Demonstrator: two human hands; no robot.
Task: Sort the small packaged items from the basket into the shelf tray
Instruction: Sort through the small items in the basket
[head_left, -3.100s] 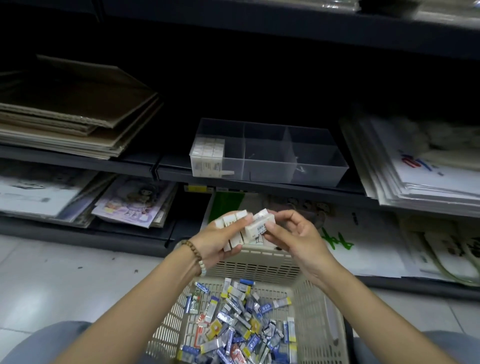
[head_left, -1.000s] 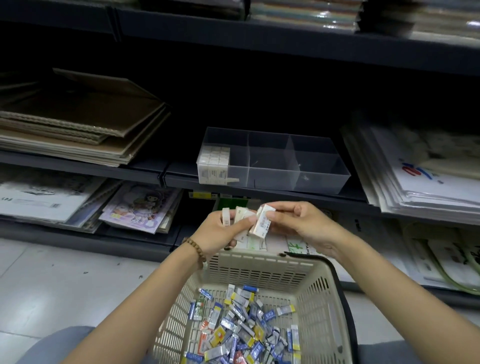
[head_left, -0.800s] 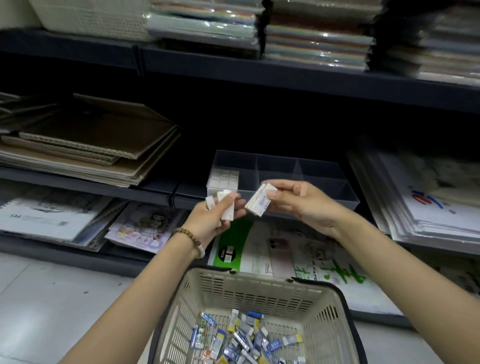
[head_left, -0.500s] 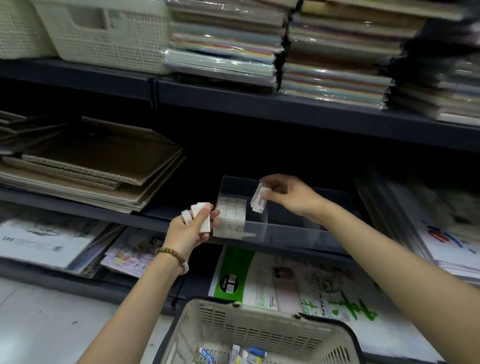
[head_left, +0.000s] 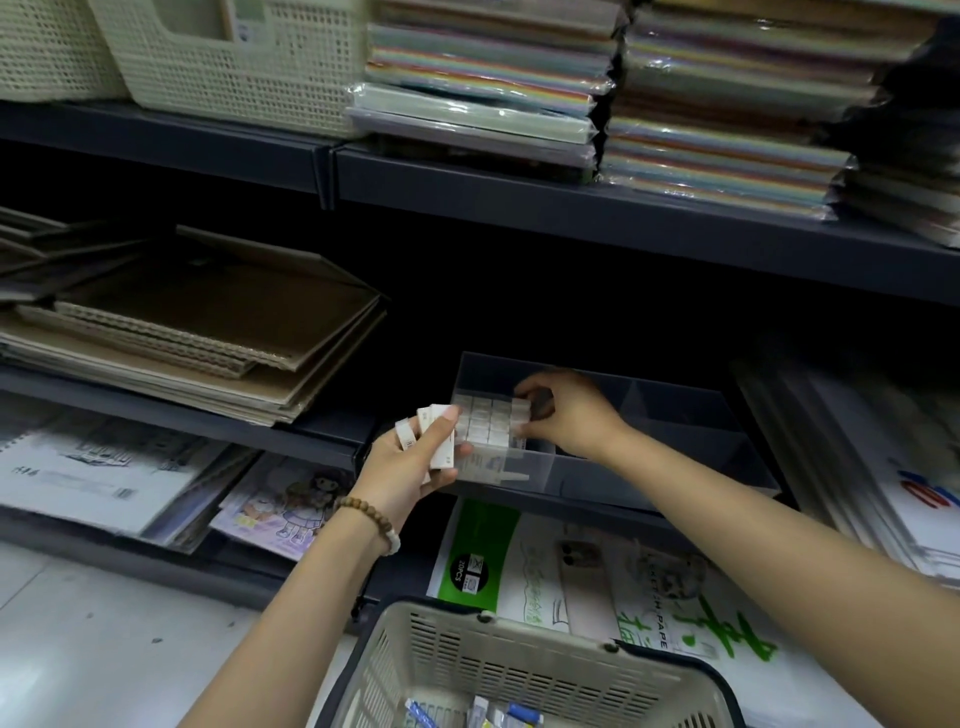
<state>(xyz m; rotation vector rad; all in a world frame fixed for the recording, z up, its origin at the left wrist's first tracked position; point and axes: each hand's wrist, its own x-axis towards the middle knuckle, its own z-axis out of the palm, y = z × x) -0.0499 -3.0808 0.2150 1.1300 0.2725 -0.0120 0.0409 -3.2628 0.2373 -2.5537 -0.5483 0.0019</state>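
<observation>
Right hand (head_left: 566, 415) at the packet stack (head_left: 483, 426) in the shelf tray (head_left: 675, 462).

The clear divided tray sits on the middle shelf; white packets stand in neat rows in its left compartment, and the compartments to the right look bare. The right hand reaches into it, fingers curled, pinching one white packet (head_left: 519, 422) against the stack's right edge. The left hand (head_left: 405, 473) hovers just in front of the tray, fingers and thumb gripping several spare packets (head_left: 440, 439). The basket (head_left: 519, 631) below holds colourful small packages (head_left: 501, 716). A green paper pack (head_left: 480, 545) reads "20PCS".
</observation>
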